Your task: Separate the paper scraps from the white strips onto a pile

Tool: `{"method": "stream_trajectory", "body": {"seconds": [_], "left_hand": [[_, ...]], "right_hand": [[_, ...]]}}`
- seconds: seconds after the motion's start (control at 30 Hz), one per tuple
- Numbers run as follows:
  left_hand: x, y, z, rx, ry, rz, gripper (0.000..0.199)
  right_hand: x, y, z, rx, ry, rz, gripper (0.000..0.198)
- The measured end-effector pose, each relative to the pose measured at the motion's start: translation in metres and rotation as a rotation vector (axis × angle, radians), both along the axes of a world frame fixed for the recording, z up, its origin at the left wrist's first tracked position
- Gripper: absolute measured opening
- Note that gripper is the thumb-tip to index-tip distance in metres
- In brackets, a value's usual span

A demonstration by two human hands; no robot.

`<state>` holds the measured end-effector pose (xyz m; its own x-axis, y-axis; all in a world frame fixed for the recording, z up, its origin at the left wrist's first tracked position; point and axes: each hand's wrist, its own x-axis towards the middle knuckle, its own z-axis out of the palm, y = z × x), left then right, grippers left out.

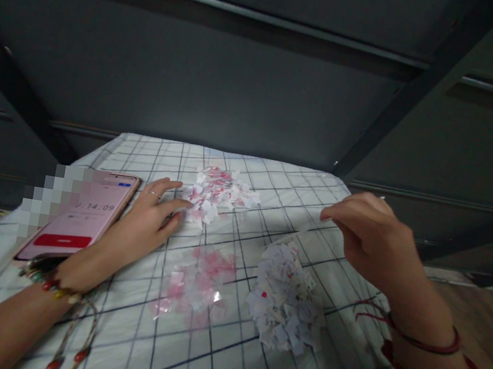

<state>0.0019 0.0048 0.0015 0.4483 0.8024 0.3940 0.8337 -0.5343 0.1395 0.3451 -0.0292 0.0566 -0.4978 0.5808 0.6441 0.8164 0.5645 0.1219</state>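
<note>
My left hand (153, 210) rests at the left edge of a pile of torn paper scraps (219, 193), white with pink and red marks. Its fingers are apart, the fingertips touching the scraps. To the right, my right hand (366, 238) is raised above the cloth, fingers pinched together. From its fingertips a pale, see-through edge runs down left, apparently the rim of a clear plastic bag (299, 231). Whitish paper scraps (286, 303) lie heaped below it, seemingly inside the bag. Between the hands, nearer to me, pink and clear shiny film pieces (200, 286) are spread out.
A white cloth with dark grid lines (125, 327) covers the surface. A phone showing a timer (82, 215) lies beside my left forearm. Dark grey panels (207, 78) with metal bars stand close behind the far edge. Wooden floor (476, 327) shows at right.
</note>
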Motion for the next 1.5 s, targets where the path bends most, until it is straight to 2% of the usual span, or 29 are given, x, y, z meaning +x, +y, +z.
{"method": "stream_trajectory", "body": {"seconds": [0.13, 0.33, 0.5, 0.63, 0.83, 0.9, 1.07, 1.17, 1.33, 1.5], "left_hand": [[0.000, 0.000, 0.000, 0.003, 0.008, 0.002, 0.038], [0.000, -0.002, 0.001, 0.009, 0.022, 0.012, 0.037], [0.001, -0.002, 0.001, 0.019, 0.010, 0.009, 0.036], [0.000, -0.002, 0.001, 0.013, 0.002, 0.012, 0.035], [-0.001, -0.003, 0.001, 0.023, -0.030, 0.008, 0.035], [-0.001, -0.003, 0.001, 0.022, -0.037, 0.002, 0.035], [-0.001, -0.004, 0.001, 0.002, -0.025, 0.011, 0.034], [-0.001, -0.003, 0.001, 0.011, -0.035, 0.002, 0.034], [-0.002, -0.003, -0.001, 0.034, -0.050, 0.004, 0.033], [-0.002, -0.003, -0.002, 0.018, -0.063, -0.006, 0.032]], "right_hand": [[-0.002, 0.005, -0.005, 0.041, 0.024, -0.004, 0.033], [-0.023, 0.010, -0.018, 0.093, 0.008, 0.008, 0.033], [-0.035, 0.006, -0.018, 0.101, -0.088, -0.005, 0.042], [-0.034, 0.004, -0.015, 0.099, -0.099, 0.055, 0.040], [-0.024, 0.002, -0.013, 0.110, -0.104, -0.063, 0.041], [-0.025, 0.000, -0.011, 0.102, -0.130, -0.016, 0.040], [-0.042, -0.008, -0.006, 0.158, -0.146, 0.220, 0.036], [-0.050, -0.009, -0.007, 0.184, -0.123, 0.221, 0.039], [-0.041, -0.007, -0.008, 0.176, -0.116, 0.148, 0.041], [-0.022, -0.008, -0.002, 0.117, -0.097, 0.145, 0.042]]}}
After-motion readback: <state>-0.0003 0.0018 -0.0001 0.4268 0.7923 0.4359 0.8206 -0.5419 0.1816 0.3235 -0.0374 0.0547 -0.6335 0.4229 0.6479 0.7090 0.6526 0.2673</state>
